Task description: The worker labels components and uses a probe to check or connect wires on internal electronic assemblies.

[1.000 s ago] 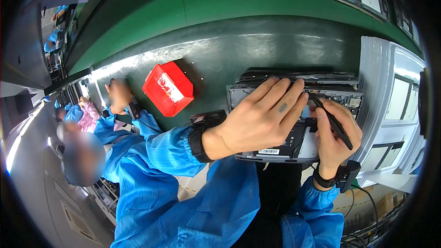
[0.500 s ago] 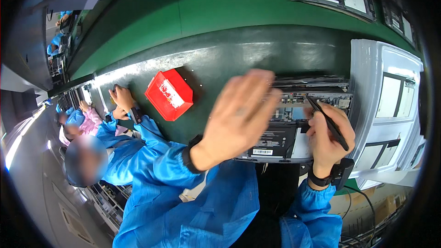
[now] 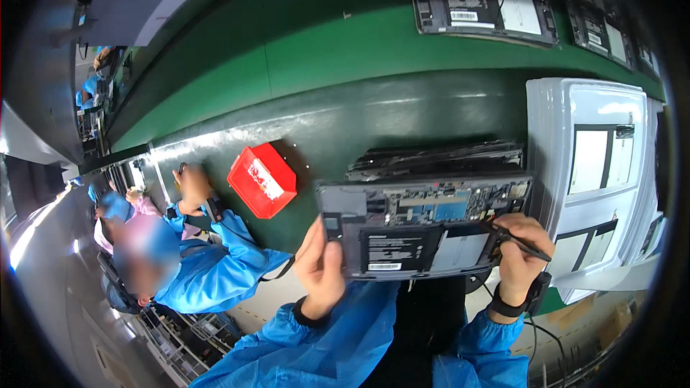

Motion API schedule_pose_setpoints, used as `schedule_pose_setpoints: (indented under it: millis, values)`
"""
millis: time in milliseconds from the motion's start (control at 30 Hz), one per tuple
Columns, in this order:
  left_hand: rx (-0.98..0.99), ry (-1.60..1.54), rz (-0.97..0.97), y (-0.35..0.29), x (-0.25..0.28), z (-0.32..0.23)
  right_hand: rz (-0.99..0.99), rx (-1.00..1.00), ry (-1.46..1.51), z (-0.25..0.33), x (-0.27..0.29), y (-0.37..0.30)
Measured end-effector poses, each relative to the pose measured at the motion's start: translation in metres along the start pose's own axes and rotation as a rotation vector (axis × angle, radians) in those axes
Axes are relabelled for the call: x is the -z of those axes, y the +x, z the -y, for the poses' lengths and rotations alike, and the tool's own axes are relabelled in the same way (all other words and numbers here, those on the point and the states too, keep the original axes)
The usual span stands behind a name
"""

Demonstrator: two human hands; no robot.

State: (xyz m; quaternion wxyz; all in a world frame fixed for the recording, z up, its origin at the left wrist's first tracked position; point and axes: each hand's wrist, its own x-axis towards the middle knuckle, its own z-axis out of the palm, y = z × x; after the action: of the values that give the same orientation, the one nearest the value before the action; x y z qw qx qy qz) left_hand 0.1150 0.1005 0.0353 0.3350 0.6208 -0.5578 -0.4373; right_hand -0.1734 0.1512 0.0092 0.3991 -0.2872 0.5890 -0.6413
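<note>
An opened laptop base (image 3: 402, 219), its circuit board, black battery and a white panel exposed, is held between my two hands. My left hand (image 3: 321, 269) grips its left edge, thumb on the near face and fingers behind. At the right edge, my right hand (image 3: 523, 251) is closed around black tweezers (image 3: 530, 246) and also meets the laptop's corner. Just behind the held laptop lies a stack of dark, thin laptop parts (image 3: 431, 158).
A red bin (image 3: 264, 181) with small white bits inside stands left. White trays (image 3: 550, 144) holding flat panels are stacked right. More opened laptops (image 3: 481, 3) lie on the green far surface (image 3: 323, 36). A co-worker in a blue coat (image 3: 215, 266) sits at left.
My left hand has come down from above the board to the laptop's left edge. The laptop is raised and shifted left. My right hand has moved from the board to the right edge, still with the tweezers.
</note>
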Motion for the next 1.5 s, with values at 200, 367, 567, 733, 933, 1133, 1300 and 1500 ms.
schedule_pose_setpoints:
  millis: [200,367,567,733,933,1133,1300,1500]
  values:
    - [0.225,-0.145,-0.242,0.102,0.034,-0.032,0.047,0.164,0.242,0.025,-0.028,0.024]
    - [0.190,-0.505,-0.208,0.269,0.093,0.021,-0.048,0.115,0.053,0.029,-0.008,0.025]
    - [-0.097,0.351,-0.292,0.335,0.080,0.052,-0.024,-0.015,-0.203,0.008,-0.001,0.015]
    - [-0.669,0.459,0.458,0.163,-0.054,-0.041,-0.061,-0.064,-0.244,-0.005,-0.031,0.020]
    - [-0.631,0.460,0.631,0.133,-0.097,-0.040,-0.096,-0.164,-0.170,-0.013,-0.056,0.028]
    - [-0.727,0.670,0.627,0.125,-0.087,-0.046,-0.090,0.021,-0.287,-0.021,-0.060,0.027]
    - [-0.651,0.423,0.541,0.124,-0.079,-0.031,0.022,0.110,-0.337,-0.024,-0.069,0.033]
    - [-0.735,0.319,0.443,0.119,-0.080,-0.008,0.051,0.174,-0.441,-0.025,-0.071,0.034]
